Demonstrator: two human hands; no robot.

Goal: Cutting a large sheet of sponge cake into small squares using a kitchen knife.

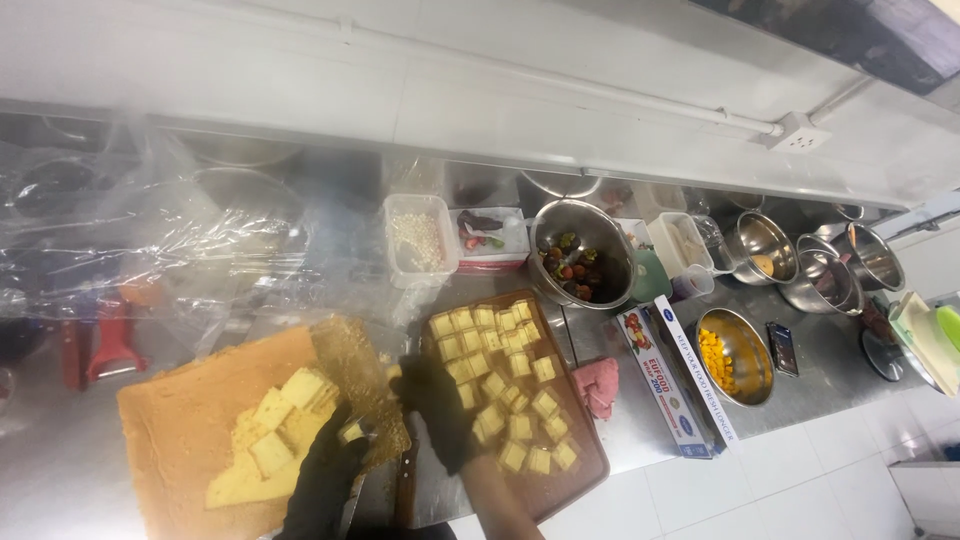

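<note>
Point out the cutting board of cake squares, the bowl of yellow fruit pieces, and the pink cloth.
Cutting board (585, 455): head view, bare right edge.
Bowl of yellow fruit pieces (757, 352): head view, inner steel wall.
Pink cloth (597, 384): head view, middle.

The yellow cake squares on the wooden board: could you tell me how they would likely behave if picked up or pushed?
The cake squares look spongy, so they would probably squash or crumble under a firm pinch. They seem light and flat-bottomed, so a push would likely slide rather than roll them across the wooden board. Packed closely, one would probably nudge its neighbours.

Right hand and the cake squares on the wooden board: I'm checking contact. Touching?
Touching. The head view shows the gloved right hand resting directly on the cake squares at the wooden board's left side.
</note>
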